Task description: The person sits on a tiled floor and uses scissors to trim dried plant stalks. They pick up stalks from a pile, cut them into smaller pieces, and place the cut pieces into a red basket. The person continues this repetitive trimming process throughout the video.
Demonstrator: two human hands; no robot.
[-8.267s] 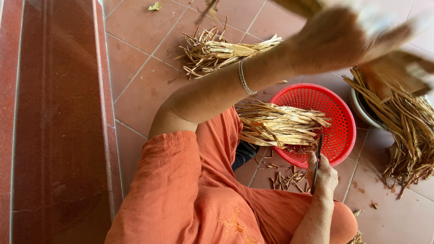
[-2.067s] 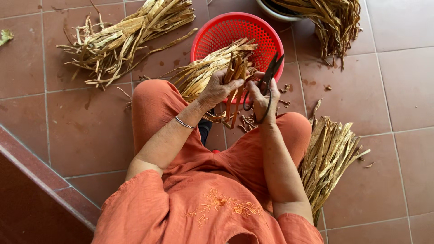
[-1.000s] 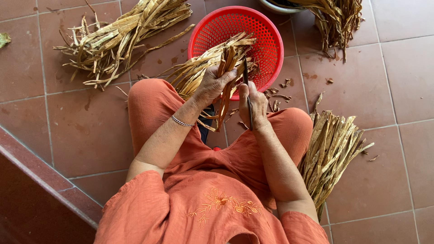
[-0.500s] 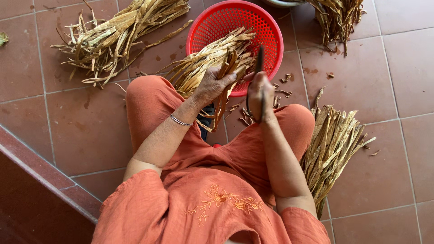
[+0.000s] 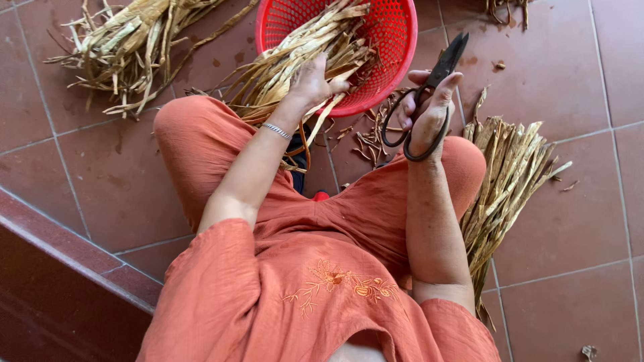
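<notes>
Left to right, head view, seated person in orange clothes on a red-brown tiled floor (image 5: 87,201).

Far left — loose pile of dried tan plant strips (image 5: 131,47) on the floor, well apart from the hands.

Left hand (image 5: 310,84) with a silver bracelet (image 5: 276,130) at the wrist: grip is closed on a bundle of dried yellowish strips (image 5: 302,60), which runs from the left knee up into the round red plastic mesh basket (image 5: 396,40). Strips look flat, fibrous, pale straw colour, some ends curled.

Short cut-off scraps (image 5: 365,137) lie on the floor between basket and knees.

Right hand (image 5: 426,114): grip clamped around the loop handles of dark metal scissors (image 5: 429,94), blades pointing up-right, nearly together, clear of the bundle.

Right of the right knee — another flat stack of dried strips (image 5: 506,174), touching the leg.

No packages, labels or signs visible.
</notes>
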